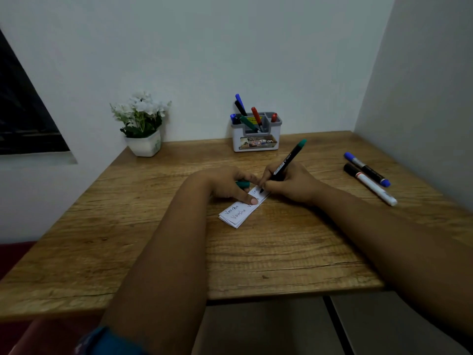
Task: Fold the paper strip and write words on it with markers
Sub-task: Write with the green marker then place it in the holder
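- Paper strip [243, 208] lies folded into a narrow stack near the middle of the wooden tabletop [281, 252], slanting from lower left to upper right, with handwritten words on its top face
- Left hand [227, 184] rests on the strip, one fingertip pressing down on its middle; the other fingers curl round a green marker cap [242, 184]
- Right hand [286, 181] grips a green-ended marker [288, 160] in a writing hold, fingers pinched narrow around the lower barrel
- Marker tip touches the strip's upper right end, beside partly written letters; the barrel leans up and to the right, away from the person
- Two more markers lie side by side well to the right on the tabletop: a blue-capped marker [367, 169] further back and a black-capped marker with a white body [369, 183] just in front of it
- White and grey pen holder [256, 139] stands at the back edge against the wall, with blue, black, red and green markers poking out of its compartments
- White pot of white flowers [143, 124] stands at the back left corner of the tabletop
- Dark window [23, 119] shows on the wall at far left
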